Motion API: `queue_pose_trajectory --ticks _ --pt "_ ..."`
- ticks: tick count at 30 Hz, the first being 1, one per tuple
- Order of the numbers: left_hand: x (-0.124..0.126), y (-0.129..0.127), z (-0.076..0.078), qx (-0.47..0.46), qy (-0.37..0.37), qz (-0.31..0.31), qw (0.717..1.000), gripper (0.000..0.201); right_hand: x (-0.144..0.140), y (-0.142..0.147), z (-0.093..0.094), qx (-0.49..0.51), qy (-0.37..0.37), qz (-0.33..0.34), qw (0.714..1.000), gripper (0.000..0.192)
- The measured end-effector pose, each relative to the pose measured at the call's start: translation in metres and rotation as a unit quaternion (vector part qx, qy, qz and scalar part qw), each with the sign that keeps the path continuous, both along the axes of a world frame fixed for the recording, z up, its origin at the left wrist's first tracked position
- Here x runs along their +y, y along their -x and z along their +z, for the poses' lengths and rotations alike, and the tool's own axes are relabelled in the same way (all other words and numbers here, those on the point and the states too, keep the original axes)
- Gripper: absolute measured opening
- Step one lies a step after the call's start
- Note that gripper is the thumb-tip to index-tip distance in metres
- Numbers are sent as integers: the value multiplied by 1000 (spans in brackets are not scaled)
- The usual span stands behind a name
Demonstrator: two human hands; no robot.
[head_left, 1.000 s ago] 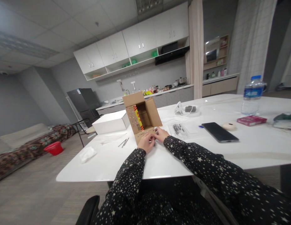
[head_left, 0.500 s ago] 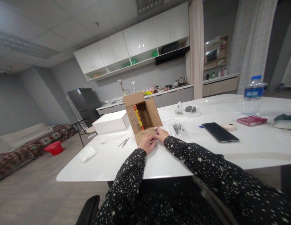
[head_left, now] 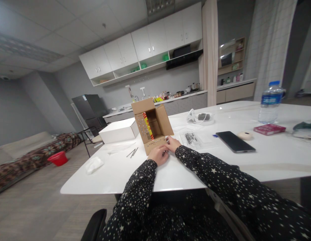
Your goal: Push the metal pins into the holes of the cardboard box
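Observation:
An open cardboard box stands on the white table, its flaps spread. Small round studs dot its left flap and run in a row along the front flap; yellow-and-red tape marks the left side. My left hand rests at the lower edge of the front flap, fingers curled in. Right beside it, my right hand has its fingers bent together at the flap's right corner. The fingertips of both hands meet there, and whatever is between them is too small or hidden to make out.
Left of the box lie thin metal rods, a crumpled white tissue and a white box. To the right are a clear plastic bag, a black phone, a pink box, a water bottle and a white corded device.
My left hand has shifted very slightly, its fingers turning a little at the front flap. My right hand and the box hold their places.

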State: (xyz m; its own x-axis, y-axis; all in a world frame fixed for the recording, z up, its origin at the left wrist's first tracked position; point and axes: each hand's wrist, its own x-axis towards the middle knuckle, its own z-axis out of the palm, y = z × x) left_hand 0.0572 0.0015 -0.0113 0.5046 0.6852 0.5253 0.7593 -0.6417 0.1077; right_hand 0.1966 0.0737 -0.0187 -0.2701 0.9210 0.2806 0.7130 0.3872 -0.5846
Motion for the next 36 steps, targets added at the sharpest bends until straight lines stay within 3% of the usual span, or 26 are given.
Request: queue_pose_trajectory --ticks 36 --pt "-10 -5 7 76 18 26 997 17 -1 -1 1 -7 -3 1 1000 28"
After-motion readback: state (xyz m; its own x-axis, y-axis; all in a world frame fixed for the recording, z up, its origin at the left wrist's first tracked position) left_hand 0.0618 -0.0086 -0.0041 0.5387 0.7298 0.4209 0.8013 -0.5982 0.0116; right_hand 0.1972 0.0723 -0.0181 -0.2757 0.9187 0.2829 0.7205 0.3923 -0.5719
